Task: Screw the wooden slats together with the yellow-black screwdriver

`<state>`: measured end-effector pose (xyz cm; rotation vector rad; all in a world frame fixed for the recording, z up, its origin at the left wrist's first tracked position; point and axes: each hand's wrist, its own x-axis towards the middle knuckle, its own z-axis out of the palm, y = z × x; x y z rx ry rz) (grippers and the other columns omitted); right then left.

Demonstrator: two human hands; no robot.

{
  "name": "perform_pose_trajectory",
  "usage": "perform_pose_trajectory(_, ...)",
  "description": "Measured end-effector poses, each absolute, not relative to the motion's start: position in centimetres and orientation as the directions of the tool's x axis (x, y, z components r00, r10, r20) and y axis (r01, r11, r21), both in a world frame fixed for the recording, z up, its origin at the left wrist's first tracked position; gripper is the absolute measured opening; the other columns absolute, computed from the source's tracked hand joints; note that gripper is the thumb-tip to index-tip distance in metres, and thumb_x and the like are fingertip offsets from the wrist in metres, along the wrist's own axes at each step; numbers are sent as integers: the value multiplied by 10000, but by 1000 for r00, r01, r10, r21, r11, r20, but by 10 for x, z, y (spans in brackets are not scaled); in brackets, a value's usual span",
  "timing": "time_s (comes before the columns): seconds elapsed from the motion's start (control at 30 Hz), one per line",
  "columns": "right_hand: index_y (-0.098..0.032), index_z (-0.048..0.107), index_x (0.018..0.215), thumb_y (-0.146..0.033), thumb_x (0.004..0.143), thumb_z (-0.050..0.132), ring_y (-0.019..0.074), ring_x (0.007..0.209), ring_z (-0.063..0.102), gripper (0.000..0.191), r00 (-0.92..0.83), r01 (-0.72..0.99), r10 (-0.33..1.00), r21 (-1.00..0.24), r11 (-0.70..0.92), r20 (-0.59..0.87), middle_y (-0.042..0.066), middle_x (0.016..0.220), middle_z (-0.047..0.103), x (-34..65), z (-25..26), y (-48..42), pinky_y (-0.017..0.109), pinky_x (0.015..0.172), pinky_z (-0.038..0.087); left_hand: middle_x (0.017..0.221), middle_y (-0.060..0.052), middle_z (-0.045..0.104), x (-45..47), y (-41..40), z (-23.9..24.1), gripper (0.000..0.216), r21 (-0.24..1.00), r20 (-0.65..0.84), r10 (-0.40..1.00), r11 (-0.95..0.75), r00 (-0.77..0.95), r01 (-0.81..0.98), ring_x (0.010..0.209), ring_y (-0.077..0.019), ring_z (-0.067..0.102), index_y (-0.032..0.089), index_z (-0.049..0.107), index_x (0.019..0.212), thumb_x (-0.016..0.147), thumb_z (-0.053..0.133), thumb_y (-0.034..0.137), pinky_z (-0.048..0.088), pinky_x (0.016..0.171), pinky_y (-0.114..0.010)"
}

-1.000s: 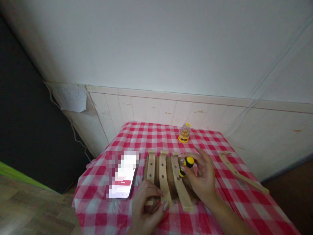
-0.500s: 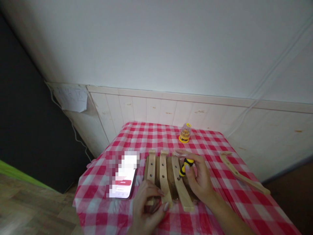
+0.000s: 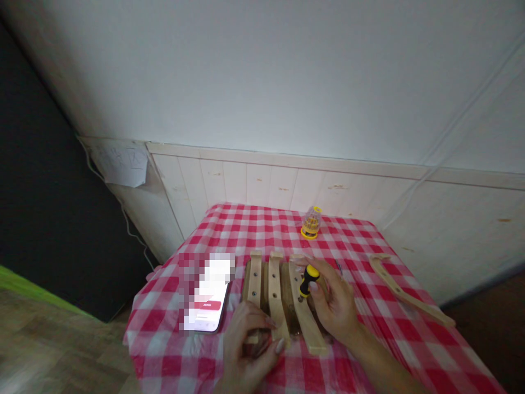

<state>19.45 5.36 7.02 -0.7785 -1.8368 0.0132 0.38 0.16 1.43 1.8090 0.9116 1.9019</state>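
Observation:
My right hand (image 3: 334, 301) is closed around a short black and yellow screwdriver (image 3: 309, 282). Its tip meets the lower screw of the right-hand pale wooden hook (image 3: 308, 324), and the handle leans slightly to the right. Three such hooks lie side by side across a darker wooden board (image 3: 263, 279), each with two screw holes. At the near edge, my left hand (image 3: 248, 336) is closed on the board and the lower ends of the left-hand hook (image 3: 255, 282) and the middle hook (image 3: 275, 306). Part of the left-hand hook is hidden under those fingers.
A lit phone (image 3: 213, 306) lies left of the board. Behind it stands a clear-topped yellow bit holder (image 3: 311, 225). One loose wooden hook (image 3: 404, 293) rests on the right of the red checked tablecloth (image 3: 262, 219). A panelled wall (image 3: 266, 183) borders the table's far side.
The screwdriver handle has swung more upright, its yellow end now facing me, as my right fingers shifted around it. My left hand stays in place on the board.

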Motion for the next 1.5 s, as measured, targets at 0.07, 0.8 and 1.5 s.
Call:
perform_pose_trajectory(0.07, -308, 543, 1402, -197, 1031, 457, 262, 1076, 761, 397, -205, 505, 514, -360, 784, 833, 96, 1165, 792, 195, 67, 54, 414, 843, 643, 766, -15, 671, 3, 2, 13, 178, 667, 744, 659, -725, -110, 172, 701, -186, 645, 234, 647, 896, 931, 712, 396, 517, 628, -292)
perform_pose_trajectory(0.8, -310, 473, 1265, -316, 1091, 342, 202, 918, 744, 217, -75, 153, 632, -617, 772, 771, 104, 1243, 740, 188, 65, 54, 389, 767, 613, 768, -25, 674, 4, 1, 11, 177, 679, 734, 669, -717, -118, 158, 710, -194, 644, 236, 655, 918, 925, 717, 402, 516, 615, -292)
perform_pose_trajectory(1.5, -283, 592, 1312, -231, 1077, 356, 244, 998, 754, 338, -125, 403, 518, -434, 806, 846, 88, 1044, 770, 194, 74, 53, 409, 821, 642, 770, -14, 672, 4, 2, 13, 161, 664, 748, 654, -733, -114, 151, 704, -183, 641, 237, 647, 908, 937, 709, 383, 519, 632, -286)
